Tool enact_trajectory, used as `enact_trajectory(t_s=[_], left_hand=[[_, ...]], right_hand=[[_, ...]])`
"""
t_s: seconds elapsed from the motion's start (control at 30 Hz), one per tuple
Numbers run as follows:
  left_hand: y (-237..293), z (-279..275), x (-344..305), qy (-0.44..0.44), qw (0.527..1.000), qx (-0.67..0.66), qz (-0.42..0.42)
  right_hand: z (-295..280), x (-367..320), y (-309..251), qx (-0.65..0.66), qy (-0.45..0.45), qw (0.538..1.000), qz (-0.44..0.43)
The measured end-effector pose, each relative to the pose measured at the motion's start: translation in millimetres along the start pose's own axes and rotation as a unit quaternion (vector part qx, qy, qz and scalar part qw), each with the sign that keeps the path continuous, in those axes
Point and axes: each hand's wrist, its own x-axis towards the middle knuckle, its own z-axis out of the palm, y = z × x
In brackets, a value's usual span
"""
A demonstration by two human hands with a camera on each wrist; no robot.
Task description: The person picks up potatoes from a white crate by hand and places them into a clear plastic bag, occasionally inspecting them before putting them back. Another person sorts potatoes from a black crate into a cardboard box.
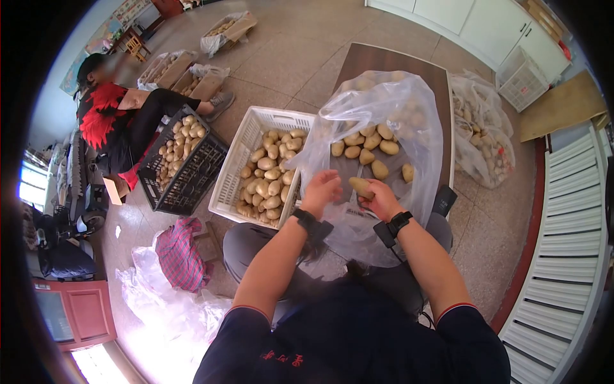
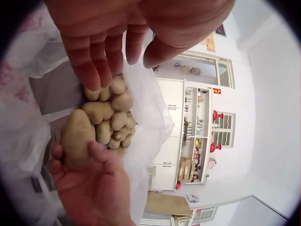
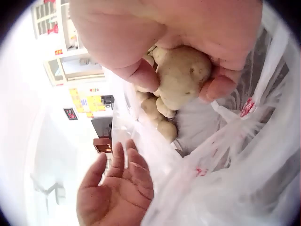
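Observation:
My right hand (image 1: 382, 200) grips a potato (image 3: 181, 75) between thumb and fingers, above the mouth of a clear plastic bag (image 1: 419, 153). To its left my left hand (image 1: 322, 192) hangs in the air with relaxed fingers and nothing in it; the left wrist view shows its fingers (image 2: 113, 52) loosely bent downward. Beyond both hands, several loose potatoes (image 1: 367, 142) lie inside the bag, which rests on a dark brown table (image 1: 364, 61). Left of the bag stands a white plastic crate (image 1: 224, 185) holding many potatoes.
A black crate (image 1: 192, 185) of potatoes stands farther left, beside a seated person (image 1: 105, 109). Lined boxes (image 1: 224, 32) of potatoes sit on the floor behind. Another bag of potatoes (image 1: 483, 134) lies right of the table, near a white radiator (image 1: 556, 256). A plaid cloth (image 1: 182, 253) lies lower left.

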Motion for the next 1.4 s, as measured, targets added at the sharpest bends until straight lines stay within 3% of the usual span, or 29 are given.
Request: enact_trajectory(t_s=[0.1, 0.23, 0.33, 0.63, 0.73, 0.8, 0.83, 0.87, 0.9, 0.93, 1.0, 1.03, 1.1, 1.2, 1.4], left_hand=[[-7, 2, 1, -0.033, 0.998, 0.048, -0.019], [-8, 6, -4, -0.086, 0.993, 0.073, -0.030], [-7, 10, -5, -0.111, 0.991, 0.061, -0.031], [-9, 4, -6, -0.121, 0.989, -0.033, -0.082], [-9, 1, -5, -0.098, 0.988, -0.082, -0.085], [1, 2, -7, -0.084, 0.988, -0.111, -0.071], [6, 2, -8, -0.066, 0.986, -0.140, -0.056], [10, 0, -7, -0.067, 0.986, -0.139, -0.056], [14, -3, -5, -0.053, 0.984, -0.164, -0.034], [17, -4, -5, -0.038, 0.981, -0.189, -0.010], [20, -9, -2, -0.026, 0.976, -0.217, 0.011], [24, -13, 0, -0.015, 0.969, -0.246, 0.031], [33, -19, 1, 0.011, 0.963, -0.266, 0.049], [37, -29, 4, 0.041, 0.949, -0.303, 0.083], [44, -49, 13, 0.117, 0.906, -0.391, 0.109]], right_hand=[[-1, 2, -2, -0.005, -0.075, 0.997, 0.019], [13, -4, -3, -0.002, -0.065, 0.996, 0.065], [13, -1, -1, -0.087, -0.068, 0.989, 0.098], [18, -5, 4, -0.136, 0.000, 0.987, 0.087], [13, -1, 3, -0.229, 0.022, 0.972, 0.036], [6, 7, 5, -0.331, 0.100, 0.935, -0.078], [1, 10, 6, -0.330, 0.103, 0.935, -0.078], [-2, 11, 4, -0.465, 0.172, 0.843, -0.209], [-5, 12, 1, -0.579, 0.231, 0.709, -0.329], [-9, 10, -2, -0.578, 0.230, 0.709, -0.331], [1, 1, -20, -0.656, 0.258, 0.639, -0.308], [-1, 5, -21, -0.653, 0.251, 0.641, -0.316], [-15, 14, -16, -0.717, 0.234, 0.581, -0.307], [-18, 16, -11, -0.719, 0.196, 0.608, -0.272], [-11, 11, -13, -0.735, 0.180, 0.598, -0.263]])
